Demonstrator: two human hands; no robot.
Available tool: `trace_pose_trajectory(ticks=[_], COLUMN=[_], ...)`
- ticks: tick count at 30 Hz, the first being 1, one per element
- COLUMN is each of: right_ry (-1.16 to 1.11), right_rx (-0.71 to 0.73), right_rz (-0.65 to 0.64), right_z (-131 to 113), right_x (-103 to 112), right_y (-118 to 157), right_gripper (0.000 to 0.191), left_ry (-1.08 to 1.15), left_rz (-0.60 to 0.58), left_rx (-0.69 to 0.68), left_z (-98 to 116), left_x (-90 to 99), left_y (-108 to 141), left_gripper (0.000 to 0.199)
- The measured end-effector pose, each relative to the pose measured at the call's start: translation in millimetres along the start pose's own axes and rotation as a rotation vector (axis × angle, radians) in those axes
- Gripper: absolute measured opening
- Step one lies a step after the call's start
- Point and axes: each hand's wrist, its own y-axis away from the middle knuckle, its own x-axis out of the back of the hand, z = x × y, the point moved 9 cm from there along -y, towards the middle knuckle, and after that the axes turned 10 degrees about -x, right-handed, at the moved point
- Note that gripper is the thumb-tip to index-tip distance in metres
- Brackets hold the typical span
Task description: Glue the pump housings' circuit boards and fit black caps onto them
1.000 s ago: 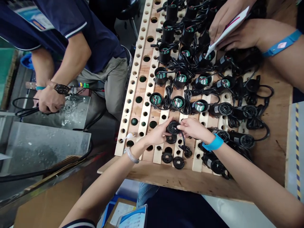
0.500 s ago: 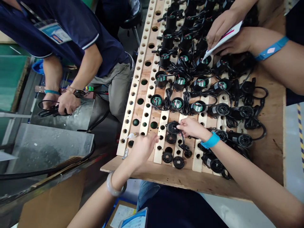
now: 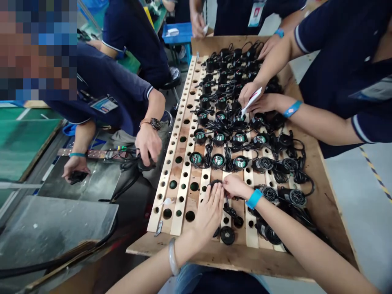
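Note:
My right hand (image 3: 236,187) pinches the edge of a black corded cylinder with a slotted end (image 3: 216,182), standing in the rack's near part. Over that cylinder lies my left hand (image 3: 210,210), fingers straight and together, fingertips at its top; they hide most of it. A black cord (image 3: 230,211) hangs in a bundle below my right hand. Closer to me, a round black cap (image 3: 227,235) lies on the wooden rack (image 3: 155,210). Beyond my hands, several black cylinders (image 3: 218,160) stand with green circuit boards facing up.
Slotted black cylinders (image 3: 292,197) lie to the right. Across the rack, a co-worker's hands hold a white tube (image 3: 252,100) over a cylinder. At left, another co-worker handles black parts (image 3: 78,176) above a metal tray (image 3: 101,179). A wooden edge (image 3: 171,249) borders the rack near me.
My left hand has moved right, from beside the cylinder onto its top. My right hand keeps its pinch there. The view has tilted up, and the left co-worker's hands have moved apart.

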Motion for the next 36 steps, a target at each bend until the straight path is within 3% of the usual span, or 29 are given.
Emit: trace_pose_trajectory(ticks=[4,11,16,21,23,26,28,32,36], right_ry=[-0.04,-0.109,-0.234,-0.35,-0.168,0.111,0.175,0.152,0.339], right_rx=[-0.015,-0.025,0.072,0.246,0.267,0.273,0.28,0.299,0.232], right_rz=[-0.035,-0.07,-0.049,0.177,0.239,0.289,0.318,0.388,0.597], right_z=[-0.7,-4.8,-1.8,33.3,48.3,59.2,59.5,58.9,68.1], right_x=[-2.6,-3.0,3.6,8.3,-9.5,-40.4,-48.5,-30.3,-3.7], right_y=[1.4,0.6,17.4,71.2,85.1,89.3,89.4,105.7,131.5], right_gripper=[0.023,0.027,0.026,0.031,0.029,0.045,0.034,0.027,0.029], left_ry=[-0.066,-0.11,-0.125,-0.111,-0.092,-0.063,-0.048,0.01,0.054], left_rz=[0.054,0.073,0.094,0.098,0.111,0.136,0.145,0.13,0.102], left_rx=[-0.023,-0.1,-0.117,-0.103,-0.1,-0.091,-0.082,-0.085,-0.067], left_z=[11.4,11.3,11.5,11.1,11.1,9.0,6.1,2.2,2.4], left_x=[-19.3,-16.9,-17.0,-17.8,-16.6,-15.2,-16.5,-24.7,-28.9], left_y=[3.5,0.4,-1.9,-0.9,-0.6,0.3,1.6,4.3,4.9], left_gripper=[0.055,0.054,0.049,0.049,0.05,0.051,0.051,0.051,0.046])
